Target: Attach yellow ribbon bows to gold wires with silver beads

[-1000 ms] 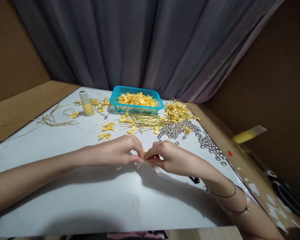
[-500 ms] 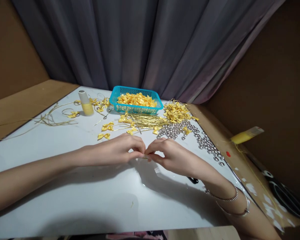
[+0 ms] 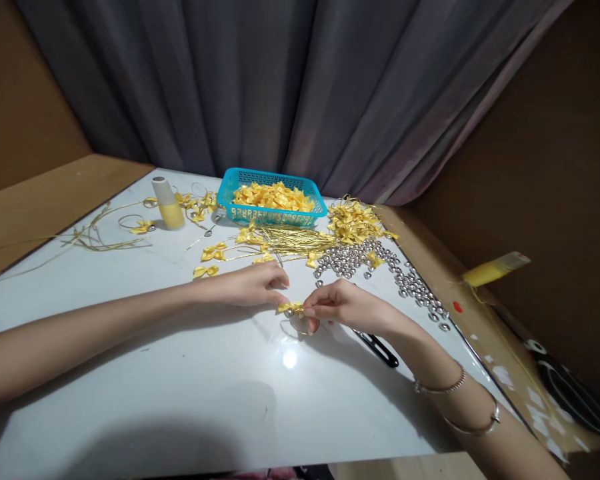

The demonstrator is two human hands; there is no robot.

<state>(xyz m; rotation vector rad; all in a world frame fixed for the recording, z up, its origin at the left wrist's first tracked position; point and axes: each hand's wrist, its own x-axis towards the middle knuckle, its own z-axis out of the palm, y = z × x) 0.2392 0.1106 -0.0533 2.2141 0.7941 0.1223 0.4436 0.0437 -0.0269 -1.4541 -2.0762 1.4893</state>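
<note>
Between the thumb and fingers of my right hand (image 3: 343, 307) is a loop of thin gold cord (image 3: 303, 333) carrying a yellow ribbon bow (image 3: 285, 307). A small silver bead sits against the bow. My left hand (image 3: 247, 283) is just to the left, thumb and fingers apart, its thumb tip at the bow's left edge; whether it touches cannot be made out. A black-handled tool (image 3: 383, 351) lies on the table, partly hidden under my right forearm. Behind my hands are a bundle of gold cords (image 3: 295, 240) and scattered silver beads (image 3: 347, 261).
A blue basket (image 3: 324, 212) full of yellow bows stands at the back. To its right is a heap of bows with cords (image 3: 353, 223). A white-and-yellow bottle (image 3: 169, 208) and loose cords (image 3: 93, 237) are at left. Scissors (image 3: 570, 390) lie off the table at right.
My hands have parted: the left has let go and drawn slightly back and up. The bow and cord loop, hidden before, now show in my right hand. More of the black-handled tool is uncovered.
</note>
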